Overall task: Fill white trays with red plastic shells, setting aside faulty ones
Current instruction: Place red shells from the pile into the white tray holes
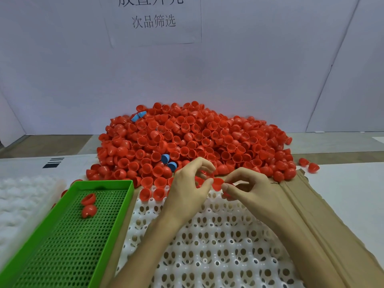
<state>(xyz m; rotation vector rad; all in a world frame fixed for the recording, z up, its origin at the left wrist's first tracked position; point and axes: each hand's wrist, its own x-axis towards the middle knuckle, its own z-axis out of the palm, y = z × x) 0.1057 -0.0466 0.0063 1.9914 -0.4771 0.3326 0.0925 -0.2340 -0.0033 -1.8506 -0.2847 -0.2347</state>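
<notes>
you face a heap of red shells (197, 138) with a few blue shells (165, 158) mixed in. your tray (218, 246) is white, patterned with rows of round holes; the bin (68, 242) is bright green mesh; the cardboard (301, 188) plain brown; the sign (153, 21) white with black characters.

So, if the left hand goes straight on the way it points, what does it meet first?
Likely the left hand meets the pile of red shells right ahead; depth is unclear.
</notes>
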